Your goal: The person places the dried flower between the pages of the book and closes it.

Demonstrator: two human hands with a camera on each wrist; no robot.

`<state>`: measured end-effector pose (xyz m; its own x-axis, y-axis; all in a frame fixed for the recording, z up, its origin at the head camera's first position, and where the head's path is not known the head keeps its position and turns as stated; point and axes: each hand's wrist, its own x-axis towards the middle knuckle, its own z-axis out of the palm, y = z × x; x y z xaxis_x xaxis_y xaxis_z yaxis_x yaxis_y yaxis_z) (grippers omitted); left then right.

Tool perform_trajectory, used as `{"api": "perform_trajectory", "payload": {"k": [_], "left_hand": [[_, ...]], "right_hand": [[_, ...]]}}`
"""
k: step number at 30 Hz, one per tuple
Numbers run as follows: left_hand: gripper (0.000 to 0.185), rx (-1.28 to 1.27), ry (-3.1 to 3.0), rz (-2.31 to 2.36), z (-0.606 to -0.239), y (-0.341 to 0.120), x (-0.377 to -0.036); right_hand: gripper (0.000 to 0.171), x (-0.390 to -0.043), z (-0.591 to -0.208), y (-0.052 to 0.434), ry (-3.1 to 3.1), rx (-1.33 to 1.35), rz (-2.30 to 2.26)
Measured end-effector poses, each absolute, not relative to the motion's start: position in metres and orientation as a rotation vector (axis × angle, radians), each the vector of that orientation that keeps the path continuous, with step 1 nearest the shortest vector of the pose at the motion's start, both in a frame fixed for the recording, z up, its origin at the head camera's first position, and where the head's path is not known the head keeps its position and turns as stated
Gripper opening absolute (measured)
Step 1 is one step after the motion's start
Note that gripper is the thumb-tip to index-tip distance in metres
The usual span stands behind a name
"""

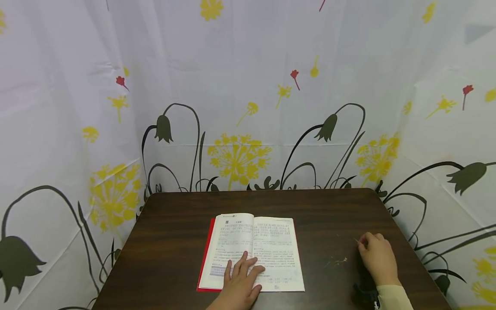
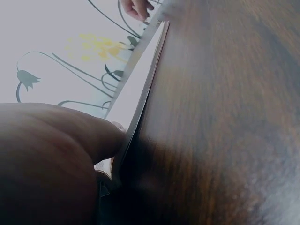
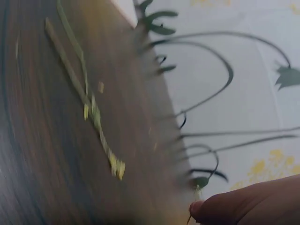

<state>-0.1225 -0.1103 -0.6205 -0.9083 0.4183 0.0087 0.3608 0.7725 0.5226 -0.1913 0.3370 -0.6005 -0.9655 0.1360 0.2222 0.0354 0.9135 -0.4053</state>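
Observation:
An open book [image 1: 277, 249] with a red cover edge lies on the table, printed pages facing up. My left hand [image 1: 242, 282] rests on its lower middle with the fingers spread. From the left wrist, the thumb [image 2: 101, 138] is seen against the edge of the book [image 2: 136, 101]. To the right of the book, my right hand [image 1: 377, 257] pinches a thin, pale sprig-like piece [image 3: 198, 192] between thumb and fingertips; its exact kind is unclear. Thin dried plant sprigs [image 3: 96, 117] with yellowish ends lie on the table near that hand.
The dark brown wooden table [image 1: 170, 241] ends at the back against a white curtain [image 1: 248, 64] printed with flowers. Small dry crumbs [image 3: 101, 87] lie beside the sprigs. A black strap-like device [image 1: 366, 295] is at my right wrist, by the pale yellow sleeve [image 1: 393, 297].

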Motion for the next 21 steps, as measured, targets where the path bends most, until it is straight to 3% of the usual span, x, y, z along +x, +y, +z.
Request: {"api": "perform_trajectory", "payload": {"k": [7,15,21], "left_hand": [[0.042,0.648,2.872,0.800,-0.621,-0.111,-0.122],[0.041,0.636,2.859,0.825,-0.619,-0.112,-0.121],[0.042,0.630,2.855,0.802,-0.620,-0.112,-0.121]], "right_hand": [[0.008,-0.181,-0.588,0.292,-2.781,0.048,0.702],[0.023,-0.179,-0.586,0.220,-2.679,0.300,0.755],[0.020,-0.175,-0.588,0.174,-2.744,0.424,0.791]]}}
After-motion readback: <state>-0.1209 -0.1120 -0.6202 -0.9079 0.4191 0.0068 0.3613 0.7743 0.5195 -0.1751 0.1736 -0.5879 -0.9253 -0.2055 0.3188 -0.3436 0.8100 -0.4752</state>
